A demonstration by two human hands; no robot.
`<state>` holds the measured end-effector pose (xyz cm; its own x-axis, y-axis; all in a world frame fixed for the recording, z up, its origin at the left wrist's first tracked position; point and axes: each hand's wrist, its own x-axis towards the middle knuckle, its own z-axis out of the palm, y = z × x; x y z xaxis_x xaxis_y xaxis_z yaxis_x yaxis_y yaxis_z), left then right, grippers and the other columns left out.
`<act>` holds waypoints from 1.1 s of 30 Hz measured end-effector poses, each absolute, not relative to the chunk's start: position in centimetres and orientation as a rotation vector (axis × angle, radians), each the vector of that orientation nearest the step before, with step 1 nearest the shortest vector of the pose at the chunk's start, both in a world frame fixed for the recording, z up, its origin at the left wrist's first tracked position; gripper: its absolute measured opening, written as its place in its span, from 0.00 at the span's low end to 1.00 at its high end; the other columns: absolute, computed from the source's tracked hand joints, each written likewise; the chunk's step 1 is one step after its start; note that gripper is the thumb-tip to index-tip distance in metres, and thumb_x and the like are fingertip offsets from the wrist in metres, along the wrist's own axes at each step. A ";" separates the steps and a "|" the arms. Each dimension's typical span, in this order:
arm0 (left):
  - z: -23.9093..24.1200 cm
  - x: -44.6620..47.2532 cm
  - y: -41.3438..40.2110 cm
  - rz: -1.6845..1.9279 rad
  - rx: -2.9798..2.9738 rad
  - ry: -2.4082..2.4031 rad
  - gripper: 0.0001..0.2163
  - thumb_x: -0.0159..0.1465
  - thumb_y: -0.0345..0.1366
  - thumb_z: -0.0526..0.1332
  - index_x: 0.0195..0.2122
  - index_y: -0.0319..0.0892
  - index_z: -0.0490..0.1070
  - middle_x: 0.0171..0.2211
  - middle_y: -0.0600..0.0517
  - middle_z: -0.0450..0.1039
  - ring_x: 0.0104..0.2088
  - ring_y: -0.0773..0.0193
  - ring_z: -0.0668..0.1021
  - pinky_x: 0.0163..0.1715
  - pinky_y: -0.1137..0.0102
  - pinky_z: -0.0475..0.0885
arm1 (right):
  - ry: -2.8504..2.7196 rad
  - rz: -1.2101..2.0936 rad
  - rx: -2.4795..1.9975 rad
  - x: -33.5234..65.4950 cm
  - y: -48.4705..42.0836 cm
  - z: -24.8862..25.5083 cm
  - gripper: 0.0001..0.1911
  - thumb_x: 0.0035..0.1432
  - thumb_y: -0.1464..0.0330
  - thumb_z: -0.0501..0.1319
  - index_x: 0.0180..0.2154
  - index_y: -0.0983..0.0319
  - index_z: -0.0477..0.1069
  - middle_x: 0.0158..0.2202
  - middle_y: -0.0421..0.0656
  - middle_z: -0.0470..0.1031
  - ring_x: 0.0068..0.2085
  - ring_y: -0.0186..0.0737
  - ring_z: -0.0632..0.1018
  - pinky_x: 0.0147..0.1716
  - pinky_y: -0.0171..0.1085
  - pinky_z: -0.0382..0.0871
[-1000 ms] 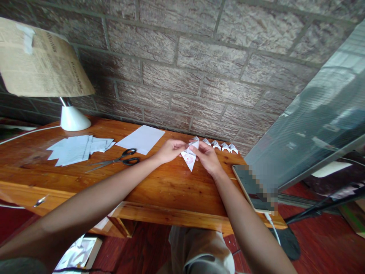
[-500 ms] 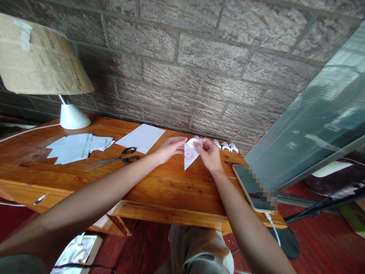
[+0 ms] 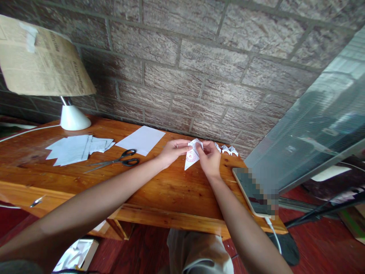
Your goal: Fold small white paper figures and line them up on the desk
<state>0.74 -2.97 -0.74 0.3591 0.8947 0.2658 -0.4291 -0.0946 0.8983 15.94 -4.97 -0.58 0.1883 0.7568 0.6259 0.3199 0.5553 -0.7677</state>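
Observation:
A small folded white paper piece (image 3: 191, 156) with a red round stamp on it is held above the wooden desk (image 3: 159, 182), its point aimed down and left. My left hand (image 3: 171, 151) pinches its upper left edge, a ring on one finger. My right hand (image 3: 209, 158) pinches its upper right part, fingers curled over the top fold. Both hands meet at the paper near the desk's far edge.
Several small folded paper pieces (image 3: 228, 149) lie in a row by the brick wall. Black scissors (image 3: 118, 160), a white sheet (image 3: 141, 139), cut paper scraps (image 3: 76, 148) and a lamp (image 3: 71, 116) are to the left. A phone (image 3: 252, 192) lies at the right.
The paper piece has been turned and folded between my fingers, its point swinging from straight down toward the lower left. Both hands stayed at the same place on the desk.

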 end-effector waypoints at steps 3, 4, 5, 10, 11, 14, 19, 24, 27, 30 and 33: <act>-0.8 0.8 -3.0 1.189 1.222 0.509 0.18 0.48 0.39 0.72 0.40 0.38 0.77 0.39 0.46 0.79 0.40 0.58 0.79 0.46 0.60 0.71 | -1.407 0.366 -1.001 16.0 -5.0 -0.6 0.11 0.54 0.60 0.63 0.34 0.60 0.69 0.33 0.42 0.76 0.34 0.38 0.77 0.37 0.38 0.71; -0.8 0.9 -3.1 1.184 1.225 0.508 0.18 0.48 0.39 0.72 0.40 0.38 0.77 0.39 0.46 0.79 0.39 0.58 0.79 0.45 0.60 0.71 | -1.412 0.361 -1.002 16.0 -5.1 -0.6 0.11 0.54 0.60 0.63 0.35 0.60 0.69 0.33 0.42 0.76 0.35 0.39 0.77 0.37 0.38 0.71; -0.8 0.9 -3.1 1.178 1.227 0.506 0.18 0.49 0.39 0.72 0.40 0.38 0.77 0.39 0.46 0.79 0.39 0.58 0.79 0.45 0.60 0.71 | -1.416 0.361 -0.999 16.0 -5.1 -0.7 0.11 0.54 0.60 0.63 0.35 0.60 0.69 0.34 0.42 0.76 0.36 0.39 0.77 0.38 0.38 0.71; -0.7 1.0 -3.2 1.145 1.228 0.497 0.18 0.49 0.39 0.71 0.40 0.38 0.77 0.39 0.46 0.79 0.39 0.58 0.79 0.45 0.60 0.72 | -1.429 0.357 -0.968 16.2 -5.2 -0.7 0.10 0.53 0.64 0.64 0.37 0.60 0.70 0.36 0.43 0.77 0.37 0.40 0.78 0.39 0.39 0.72; -0.7 1.0 -3.3 1.141 1.228 0.496 0.18 0.49 0.39 0.71 0.40 0.38 0.77 0.39 0.46 0.79 0.39 0.58 0.79 0.45 0.60 0.72 | -1.429 0.352 -0.970 16.2 -5.3 -0.6 0.10 0.52 0.64 0.64 0.37 0.60 0.70 0.36 0.43 0.77 0.37 0.41 0.78 0.40 0.39 0.72; -0.7 1.1 -3.4 1.142 1.220 0.494 0.18 0.48 0.39 0.72 0.40 0.38 0.78 0.39 0.46 0.79 0.39 0.58 0.79 0.45 0.60 0.72 | -1.430 0.358 -0.969 16.2 -5.3 -0.5 0.10 0.52 0.65 0.64 0.37 0.60 0.71 0.36 0.43 0.77 0.38 0.41 0.78 0.40 0.40 0.72; -0.8 1.2 -3.4 1.149 1.199 0.499 0.18 0.48 0.39 0.72 0.40 0.39 0.78 0.39 0.47 0.79 0.38 0.60 0.79 0.42 0.63 0.72 | -1.422 0.406 -0.916 16.2 -5.3 -0.4 0.09 0.50 0.69 0.64 0.36 0.60 0.72 0.35 0.43 0.78 0.36 0.40 0.78 0.38 0.39 0.72; -0.5 1.2 -3.4 1.182 1.231 0.545 0.17 0.49 0.40 0.71 0.38 0.38 0.78 0.37 0.46 0.79 0.36 0.60 0.78 0.38 0.65 0.71 | -1.395 0.450 -0.910 16.1 -5.2 -0.3 0.07 0.52 0.67 0.64 0.35 0.60 0.71 0.34 0.43 0.78 0.35 0.40 0.78 0.38 0.39 0.72; -0.2 1.0 -3.3 1.268 1.211 0.586 0.15 0.48 0.40 0.71 0.35 0.38 0.77 0.35 0.47 0.79 0.35 0.61 0.78 0.38 0.66 0.71 | -1.471 0.468 -0.943 16.1 -5.3 -0.1 0.09 0.54 0.63 0.63 0.37 0.59 0.70 0.36 0.43 0.78 0.37 0.40 0.78 0.38 0.39 0.72; 0.0 0.8 -3.1 1.326 1.183 0.596 0.15 0.47 0.39 0.71 0.35 0.38 0.76 0.33 0.49 0.79 0.33 0.62 0.78 0.37 0.67 0.71 | -1.595 0.471 -0.948 16.2 -5.3 0.2 0.11 0.54 0.62 0.63 0.39 0.59 0.70 0.39 0.43 0.77 0.40 0.41 0.78 0.41 0.40 0.72; 0.1 0.7 -3.1 1.352 1.188 0.622 0.17 0.47 0.40 0.70 0.37 0.39 0.76 0.34 0.49 0.79 0.33 0.61 0.78 0.36 0.67 0.70 | -1.641 0.467 -0.949 16.4 -5.3 0.2 0.12 0.54 0.62 0.63 0.40 0.59 0.70 0.40 0.43 0.77 0.41 0.41 0.78 0.42 0.40 0.72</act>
